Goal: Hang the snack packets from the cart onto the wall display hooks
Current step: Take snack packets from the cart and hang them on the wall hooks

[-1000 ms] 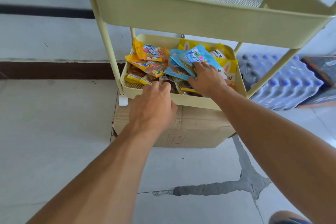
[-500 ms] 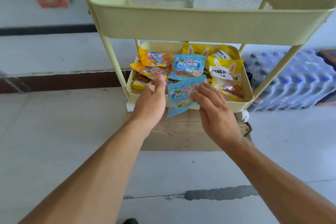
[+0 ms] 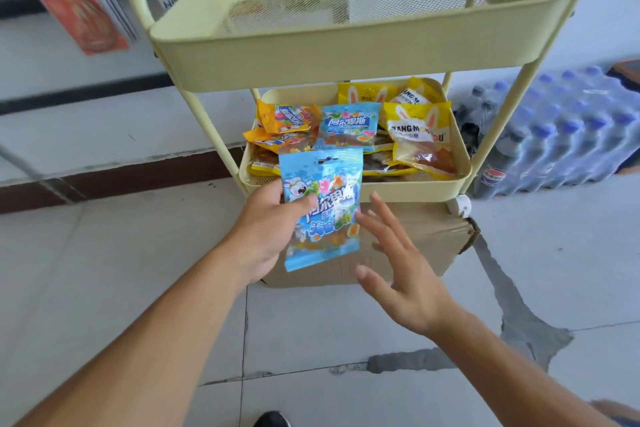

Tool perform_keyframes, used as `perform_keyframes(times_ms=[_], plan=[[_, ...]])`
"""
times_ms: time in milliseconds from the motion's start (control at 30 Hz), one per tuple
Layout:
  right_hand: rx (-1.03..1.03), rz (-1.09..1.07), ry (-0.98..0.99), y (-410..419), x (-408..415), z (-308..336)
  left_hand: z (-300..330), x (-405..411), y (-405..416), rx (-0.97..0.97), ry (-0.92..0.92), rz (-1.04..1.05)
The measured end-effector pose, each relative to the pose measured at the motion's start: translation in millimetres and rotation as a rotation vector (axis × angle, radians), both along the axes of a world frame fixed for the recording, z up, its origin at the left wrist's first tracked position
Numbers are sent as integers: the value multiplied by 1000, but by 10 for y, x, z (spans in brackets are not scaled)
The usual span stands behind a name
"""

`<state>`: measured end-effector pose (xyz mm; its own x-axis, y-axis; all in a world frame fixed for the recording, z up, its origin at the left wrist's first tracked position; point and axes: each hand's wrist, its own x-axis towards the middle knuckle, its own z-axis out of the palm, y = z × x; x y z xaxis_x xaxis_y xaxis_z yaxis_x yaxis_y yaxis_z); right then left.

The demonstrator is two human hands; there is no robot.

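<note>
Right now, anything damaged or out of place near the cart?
Yes. The cardboard box under the cart is crushed and torn at its right corner. The floor has a cracked, grey-patched seam. Packets in the lower tray lie jumbled, overlapping.

Setting was a small shop; a yellow cart held assorted snack packets; shrink-wrapped bottled drinks sat on the tiled floor; hanging packaged goods lined the wall.

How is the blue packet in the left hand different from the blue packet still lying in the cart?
The held blue packet is upright, gripped by the left hand in front of the cart; the blue packet in the tray lies on other packets, untouched. Both share the same blue design.
</note>
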<state>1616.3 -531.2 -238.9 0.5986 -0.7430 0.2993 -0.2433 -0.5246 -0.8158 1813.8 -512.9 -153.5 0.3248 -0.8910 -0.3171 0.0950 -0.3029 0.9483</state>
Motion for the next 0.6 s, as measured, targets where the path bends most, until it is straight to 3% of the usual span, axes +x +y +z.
perform_keyframes(times_ms=[167, 300, 400, 500, 600], plan=[[542, -120, -362, 3, 52, 212, 117, -42, 74, -6, 82, -128], [719, -118, -481, -72, 94, 373, 132, -159, 123, 35, 120, -233], [915, -129, -627, -15, 144, 447, 38, -220, 115, -64, -19, -134], [925, -188, -681, 36, 175, 530, 9, -304, 102, -153, -198, -30], [817, -342, -614, 71, 159, 602, 80, -440, 116, -180, -183, -19]])
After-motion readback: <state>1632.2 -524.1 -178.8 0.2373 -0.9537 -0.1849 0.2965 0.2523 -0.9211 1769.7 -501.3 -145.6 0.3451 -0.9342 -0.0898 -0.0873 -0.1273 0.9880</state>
